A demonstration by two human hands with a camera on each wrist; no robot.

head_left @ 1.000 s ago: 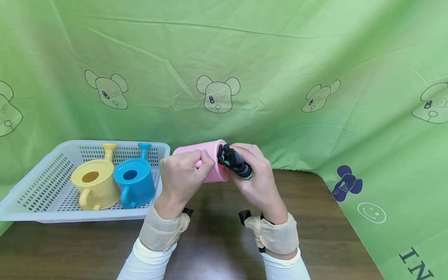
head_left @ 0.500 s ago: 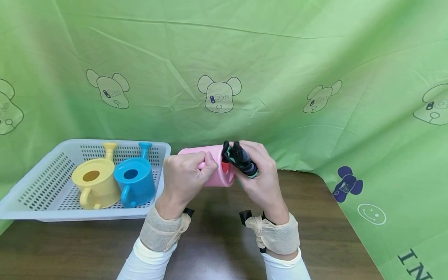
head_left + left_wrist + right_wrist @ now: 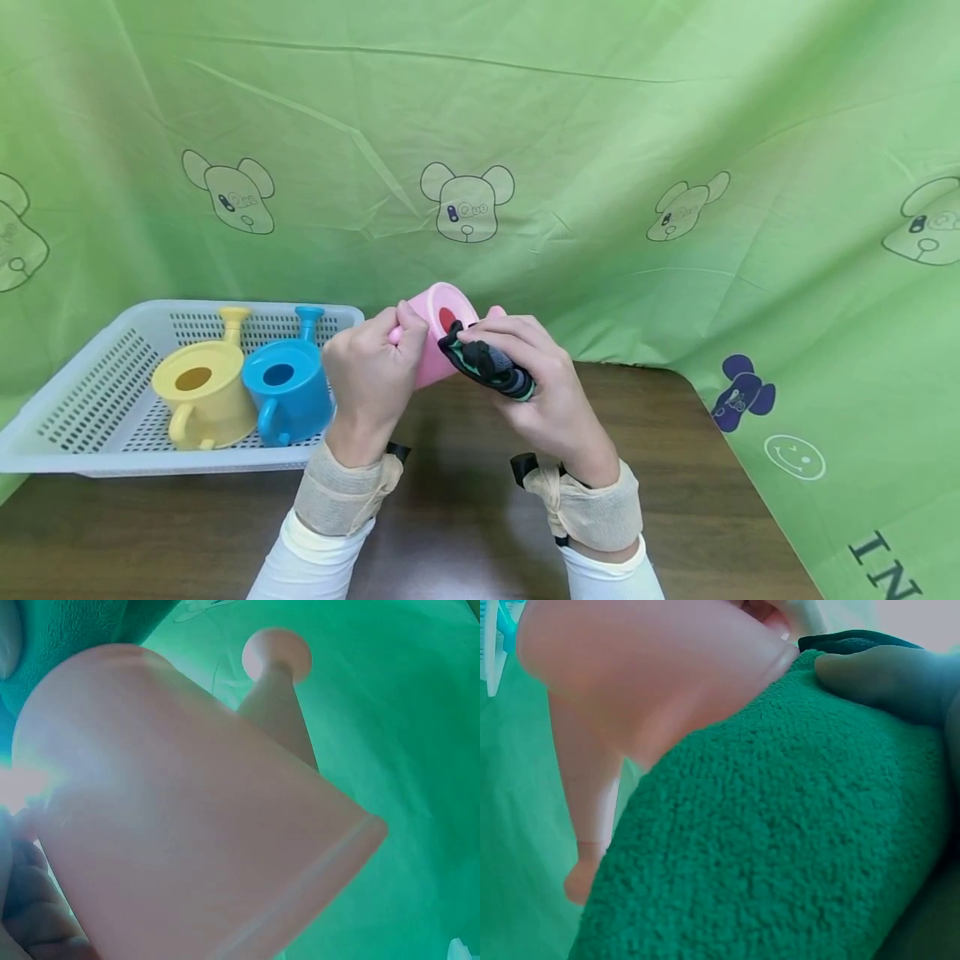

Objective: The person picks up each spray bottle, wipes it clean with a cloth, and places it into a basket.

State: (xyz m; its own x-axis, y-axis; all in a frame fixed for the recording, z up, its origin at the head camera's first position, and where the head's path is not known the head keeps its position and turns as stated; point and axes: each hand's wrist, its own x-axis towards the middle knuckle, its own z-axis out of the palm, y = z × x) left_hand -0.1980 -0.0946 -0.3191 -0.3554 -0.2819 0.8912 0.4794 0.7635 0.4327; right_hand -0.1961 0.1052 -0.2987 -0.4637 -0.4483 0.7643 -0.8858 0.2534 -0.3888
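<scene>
In the head view my left hand [image 3: 371, 375] grips the handle of a pink toy watering can [image 3: 431, 362], which is held up and tilted, its red-looking opening turned toward the right. My right hand [image 3: 547, 375] pinches a bunched cloth [image 3: 487, 367] with black, grey and green parts, pressed against the can's rim. Seen from the right wrist, the cloth [image 3: 780, 810] shows a green terry face that covers part of the can. The left wrist view shows the can's smooth side [image 3: 172, 802] and its spout [image 3: 281, 705], pointing away.
A white perforated basket [image 3: 82, 446] stands on the left of the dark wooden table [image 3: 465, 533]. Inside it are a yellow watering can [image 3: 213, 408] and a blue watering can [image 3: 300, 400], side by side. A green curtain [image 3: 570, 100] with printed bears hangs behind and along the right.
The pink watering can has turned so its top faces more upward, and its spout end now shows beyond the right hand. The left hand shifted left; the cloth moved left and down along the rim.
</scene>
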